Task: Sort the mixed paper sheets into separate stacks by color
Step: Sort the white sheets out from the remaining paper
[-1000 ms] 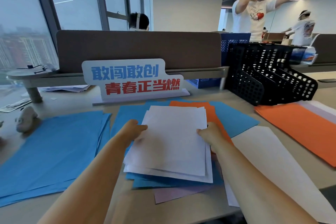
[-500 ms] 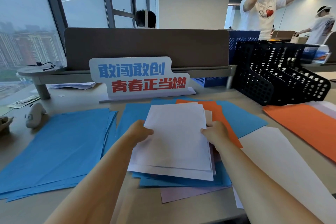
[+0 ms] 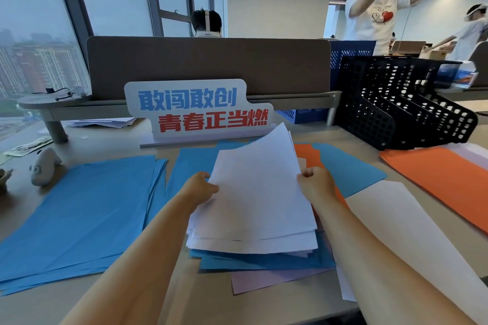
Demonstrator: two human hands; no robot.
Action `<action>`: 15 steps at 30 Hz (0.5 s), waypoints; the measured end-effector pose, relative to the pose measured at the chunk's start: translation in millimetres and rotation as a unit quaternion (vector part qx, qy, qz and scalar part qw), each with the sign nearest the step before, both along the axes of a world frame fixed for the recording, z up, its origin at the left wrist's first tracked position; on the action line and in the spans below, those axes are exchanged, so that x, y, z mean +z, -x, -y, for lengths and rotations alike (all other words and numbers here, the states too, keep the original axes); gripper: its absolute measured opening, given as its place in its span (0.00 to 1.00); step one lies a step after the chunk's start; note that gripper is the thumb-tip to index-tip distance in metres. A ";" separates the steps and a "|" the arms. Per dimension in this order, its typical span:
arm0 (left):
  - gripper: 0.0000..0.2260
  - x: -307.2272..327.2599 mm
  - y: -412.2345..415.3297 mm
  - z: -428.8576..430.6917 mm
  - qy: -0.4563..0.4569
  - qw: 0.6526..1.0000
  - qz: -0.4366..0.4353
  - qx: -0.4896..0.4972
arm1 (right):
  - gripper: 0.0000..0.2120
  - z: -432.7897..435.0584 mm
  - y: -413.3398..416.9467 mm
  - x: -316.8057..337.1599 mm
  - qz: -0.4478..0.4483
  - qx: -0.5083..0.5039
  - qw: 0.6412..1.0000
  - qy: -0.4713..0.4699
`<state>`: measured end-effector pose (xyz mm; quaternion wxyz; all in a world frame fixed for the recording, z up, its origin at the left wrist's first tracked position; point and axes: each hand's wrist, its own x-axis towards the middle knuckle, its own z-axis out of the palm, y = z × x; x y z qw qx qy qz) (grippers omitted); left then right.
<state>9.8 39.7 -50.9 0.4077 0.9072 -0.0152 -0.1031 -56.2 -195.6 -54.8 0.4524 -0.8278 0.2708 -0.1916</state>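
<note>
Two hands on the white sheets: L hand pinches the left edge, R hand grips the right edge, fingers curled. Sheets sit btwn the hands, far edge tilted up, near edge resting on the mixed pile at worktop centre. Blue stack to the left, white stack just right, orange stack far right.

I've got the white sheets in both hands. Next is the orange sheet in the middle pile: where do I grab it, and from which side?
Probably pinch the orange sheet at its far right corner, coming in from the right. That corner lies flat and bare on the blue sheet, while the rest is buried under the white sheets and behind the right hand.
</note>
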 end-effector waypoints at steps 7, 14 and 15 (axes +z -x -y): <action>0.23 2.8 -1.6 -5.8 -0.002 1.000 -0.014 -0.002 | 0.12 -2.8 -9.3 -0.6 0.003 -0.018 0.999 -0.031; 0.22 4.7 -1.9 -8.5 0.016 1.000 -0.021 0.004 | 0.20 -14.2 -10.9 -5.5 -0.042 0.012 0.999 -0.001; 0.22 4.9 -2.0 -8.3 0.016 1.000 -0.019 0.004 | 0.21 -15.2 -10.4 -4.3 -0.052 0.015 0.999 0.005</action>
